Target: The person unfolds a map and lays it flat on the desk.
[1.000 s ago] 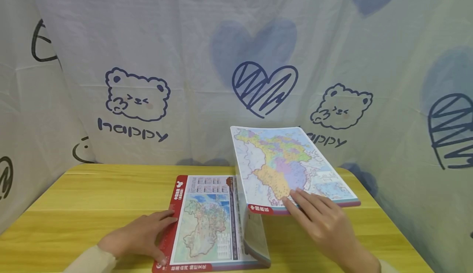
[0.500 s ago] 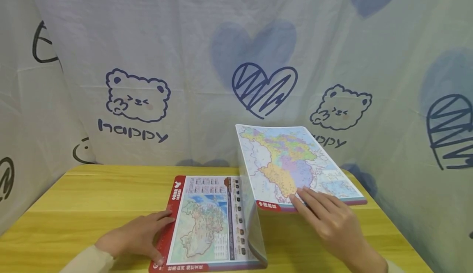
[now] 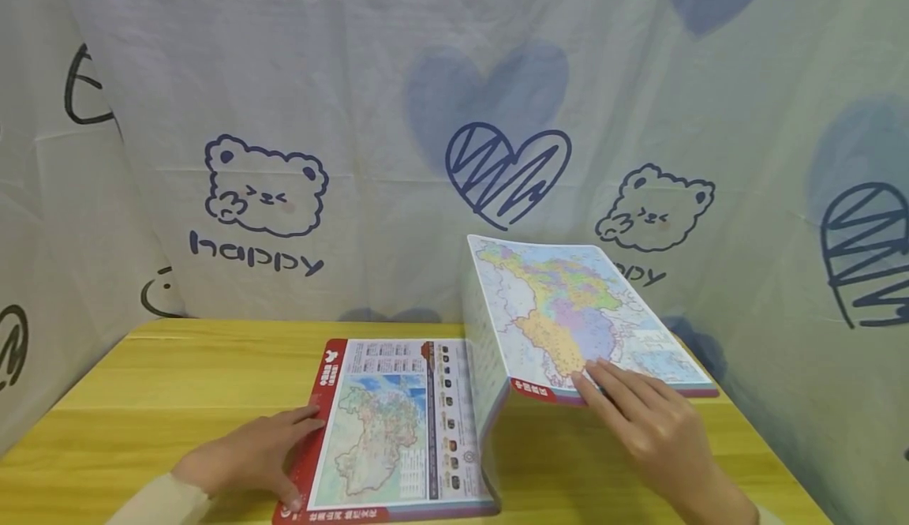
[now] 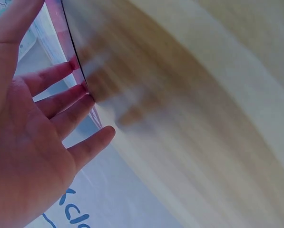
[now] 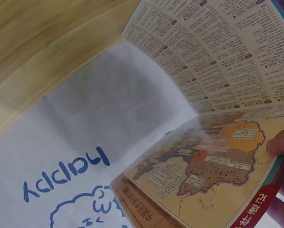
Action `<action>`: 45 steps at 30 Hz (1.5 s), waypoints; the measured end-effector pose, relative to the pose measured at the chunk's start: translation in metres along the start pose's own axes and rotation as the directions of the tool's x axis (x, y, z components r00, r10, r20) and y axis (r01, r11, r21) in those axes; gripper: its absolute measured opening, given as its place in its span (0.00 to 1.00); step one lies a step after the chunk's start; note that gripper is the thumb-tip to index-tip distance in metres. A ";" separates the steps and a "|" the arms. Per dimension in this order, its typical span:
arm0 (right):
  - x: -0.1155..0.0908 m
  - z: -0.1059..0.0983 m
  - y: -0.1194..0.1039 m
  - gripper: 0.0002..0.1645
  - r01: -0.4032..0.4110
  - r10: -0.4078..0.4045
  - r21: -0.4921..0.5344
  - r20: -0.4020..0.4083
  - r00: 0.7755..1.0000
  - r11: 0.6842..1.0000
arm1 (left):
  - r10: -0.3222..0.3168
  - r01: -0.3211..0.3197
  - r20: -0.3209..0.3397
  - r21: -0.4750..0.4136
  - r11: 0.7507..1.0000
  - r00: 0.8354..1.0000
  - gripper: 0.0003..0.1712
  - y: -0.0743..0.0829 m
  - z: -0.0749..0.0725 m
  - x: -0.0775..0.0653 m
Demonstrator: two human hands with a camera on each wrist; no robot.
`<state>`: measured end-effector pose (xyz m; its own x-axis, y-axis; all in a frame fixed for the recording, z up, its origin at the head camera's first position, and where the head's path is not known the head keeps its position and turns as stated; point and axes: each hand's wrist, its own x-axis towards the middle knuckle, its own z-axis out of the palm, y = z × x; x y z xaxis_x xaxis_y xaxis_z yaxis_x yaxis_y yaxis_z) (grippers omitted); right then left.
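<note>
A folded map (image 3: 372,438) with a red border stands partly unfolded, its left panel flat on the table. The raised panel (image 3: 547,296), printed with a coloured map, slopes up on the right, joined to the flat part by an upright fold. My right hand (image 3: 642,434) pinches its near right edge, fingers on top; in the right wrist view the thumb (image 5: 280,142) lies on the panel's brown printed underside. At the left, my left hand (image 3: 248,454) rests along the red edge with fingers extended. The left wrist view shows its fingertips (image 4: 88,99) against that edge.
The map lies on a yellow wood-grain table (image 3: 177,367). Behind and at both sides hangs a pale cloth (image 3: 390,75) printed with hearts, bear faces and the word "happy".
My right hand has drawn the raised panel to the right, uncovering a column of small pictures. The flat part has shifted slightly left, with my left hand still at its edge.
</note>
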<state>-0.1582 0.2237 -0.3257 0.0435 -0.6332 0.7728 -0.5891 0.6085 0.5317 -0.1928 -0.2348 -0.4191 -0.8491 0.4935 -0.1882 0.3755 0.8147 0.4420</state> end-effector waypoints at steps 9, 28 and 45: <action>-0.010 -0.003 0.007 0.22 -0.045 0.045 0.006 0.055 0.997 0.999 | -0.015 0.015 0.000 -0.012 1.000 1.000 0.58 -0.008 -0.004 -0.003; -0.019 -0.006 0.016 0.24 -0.073 0.073 0.010 0.065 0.995 0.997 | -0.127 0.133 0.049 -0.124 0.983 0.991 0.58 -0.018 -0.014 -0.007; -0.031 -0.008 0.027 0.22 -0.064 0.064 -0.006 0.007 0.998 0.998 | -0.132 0.144 0.094 -0.133 0.981 0.987 0.68 -0.053 -0.016 -0.009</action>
<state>-0.1691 0.2631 -0.3329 0.0001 -0.5960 0.8030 -0.5862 0.6505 0.4829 -0.2108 -0.2872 -0.4268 -0.8524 0.4083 -0.3268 0.1966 0.8292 0.5233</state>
